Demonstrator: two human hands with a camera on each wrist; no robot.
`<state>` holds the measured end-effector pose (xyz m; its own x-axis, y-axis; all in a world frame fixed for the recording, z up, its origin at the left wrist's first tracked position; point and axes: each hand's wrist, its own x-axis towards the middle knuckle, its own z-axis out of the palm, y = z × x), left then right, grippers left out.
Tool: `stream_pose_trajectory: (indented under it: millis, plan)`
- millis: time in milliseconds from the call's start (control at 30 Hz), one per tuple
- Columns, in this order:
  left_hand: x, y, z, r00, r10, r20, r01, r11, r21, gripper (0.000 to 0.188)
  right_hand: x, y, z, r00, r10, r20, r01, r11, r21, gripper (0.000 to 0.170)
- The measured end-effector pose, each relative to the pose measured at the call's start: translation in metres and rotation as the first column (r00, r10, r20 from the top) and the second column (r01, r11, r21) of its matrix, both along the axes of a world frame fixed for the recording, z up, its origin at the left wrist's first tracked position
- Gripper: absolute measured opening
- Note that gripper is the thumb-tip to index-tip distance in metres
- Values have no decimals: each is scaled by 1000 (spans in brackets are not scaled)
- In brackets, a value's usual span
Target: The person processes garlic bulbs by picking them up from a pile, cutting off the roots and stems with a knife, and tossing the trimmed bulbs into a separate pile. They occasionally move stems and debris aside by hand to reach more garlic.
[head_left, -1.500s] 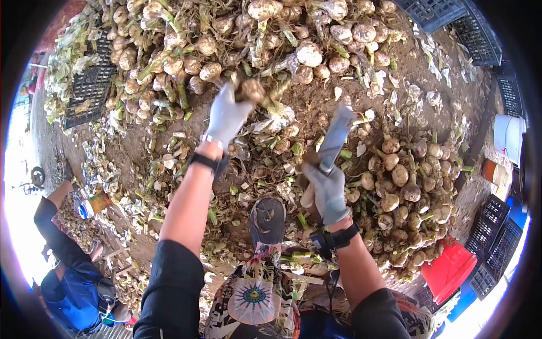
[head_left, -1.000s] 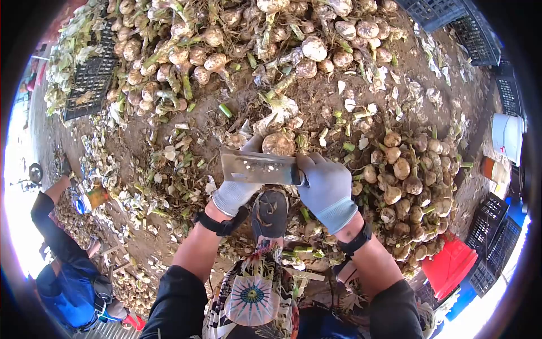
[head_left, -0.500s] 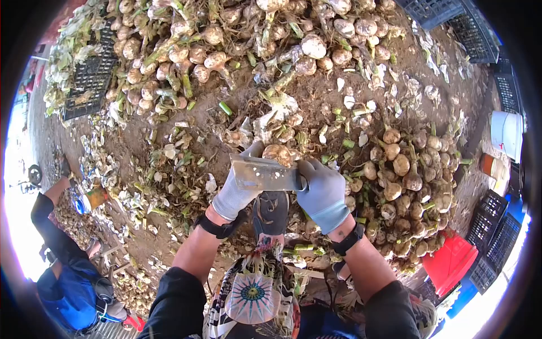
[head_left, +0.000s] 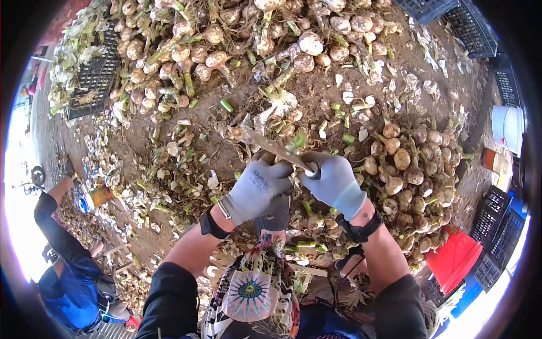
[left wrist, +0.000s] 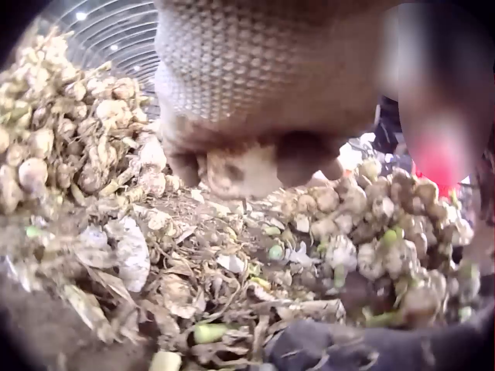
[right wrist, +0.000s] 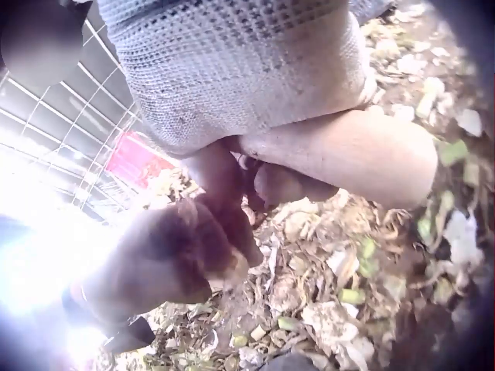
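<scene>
My gloved right hand (head_left: 329, 178) grips a cleaver (head_left: 271, 148), its blade seen nearly edge-on and pointing up-left. The pale wooden handle (right wrist: 356, 154) sticks out of that fist in the right wrist view. Close beside it, my gloved left hand (head_left: 262, 186) curls its fingers round a garlic bulb (left wrist: 244, 170), which shows pale below the knuckles in the left wrist view. From the head camera the bulb is hidden by the left hand and blade. A blurred green stem piece (head_left: 298, 141) is just past the blade.
A large heap of stemmed garlic (head_left: 214, 35) lies ahead. Trimmed bulbs (head_left: 402, 159) are piled at right, near a red bucket (head_left: 453, 261), a white bucket (head_left: 506, 131) and black crates (head_left: 490, 217). Stem and skin scraps litter the ground. Another person (head_left: 70, 294) sits at left.
My left hand has brought a garlic bulb back from the heap to the cleaver. The blade, flat toward the camera half a second ago, has turned edge-on, and a green stem piece has appeared.
</scene>
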<state>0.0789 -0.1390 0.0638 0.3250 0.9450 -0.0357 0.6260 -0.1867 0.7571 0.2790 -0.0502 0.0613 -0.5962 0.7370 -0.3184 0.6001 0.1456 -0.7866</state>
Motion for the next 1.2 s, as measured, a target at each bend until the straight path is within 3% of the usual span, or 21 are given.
stream_pose_trajectory:
  millis: [67,133,200,267,300,333,400,433,467,500,567,633,667,733,767,800,1000,1100,1133,1167,1200]
  plan:
    - [-3,1,8,982,-90,-166,110,987,114,15,17,-3,-29,990,91,112,-77,989,-125,20]
    - [0,7,11,973,-89,-215,130,974,185,12,36,-23,-47,959,45,280,30,966,-258,23]
    - [16,16,11,1000,-28,0,27,960,277,10,53,-54,-66,967,-148,209,229,868,-442,22]
    - [55,34,24,953,-198,230,126,947,294,15,46,-57,-70,954,-234,187,297,811,-504,20]
    - [69,38,37,951,-232,202,203,967,156,31,42,-59,-71,925,-332,182,375,738,-561,19]
    - [92,48,38,908,-206,366,152,973,172,41,38,-64,-70,881,-433,188,449,646,-617,17]
    - [132,66,60,877,-330,348,312,944,110,51,22,-68,-69,776,-594,213,539,449,-713,14]
    - [150,79,71,841,-415,346,352,907,233,55,14,-64,-71,712,-664,229,565,348,-748,13]
    - [162,88,79,780,-538,320,515,842,162,52,7,-64,-74,701,-691,176,564,387,-730,20]
    - [156,94,78,822,-468,324,442,883,156,47,12,-57,-66,696,-705,137,525,369,-767,13]
    - [128,114,62,850,-408,333,376,913,157,43,1,-30,-79,305,-856,417,790,-16,-613,18]
    - [89,140,15,962,209,177,-207,978,-34,51,12,-24,-80,241,-884,401,823,-32,-567,19]
    - [70,155,-7,866,491,97,-483,871,-92,58,37,-33,-57,597,-795,105,593,350,-725,10]
    - [32,178,-71,713,687,-141,-692,722,16,62,36,-26,-54,569,-813,120,617,327,-716,13]
    - [18,185,-66,697,636,-331,-717,616,-326,59,35,-22,-53,551,-828,102,615,321,-720,14]
    - [4,178,-85,703,525,-480,-635,768,-89,51,34,-17,-51,532,-843,84,613,315,-724,15]
    - [4,116,-47,892,431,-137,-452,861,-235,15,28,37,-45,487,-861,-148,557,436,-707,30]
    - [20,83,-44,942,321,-93,-334,917,-219,28,4,44,-38,497,-842,-209,479,468,-743,29]
    - [26,78,-48,881,417,224,-312,867,-389,47,-1,43,-31,501,-839,-213,475,472,-743,29]
    - [29,73,-50,702,516,492,-224,814,-536,68,-5,41,-22,585,-801,-129,484,472,-737,30]
    - [28,72,-41,701,517,491,-227,814,-534,68,-6,38,-22,607,-781,-150,481,510,-713,31]
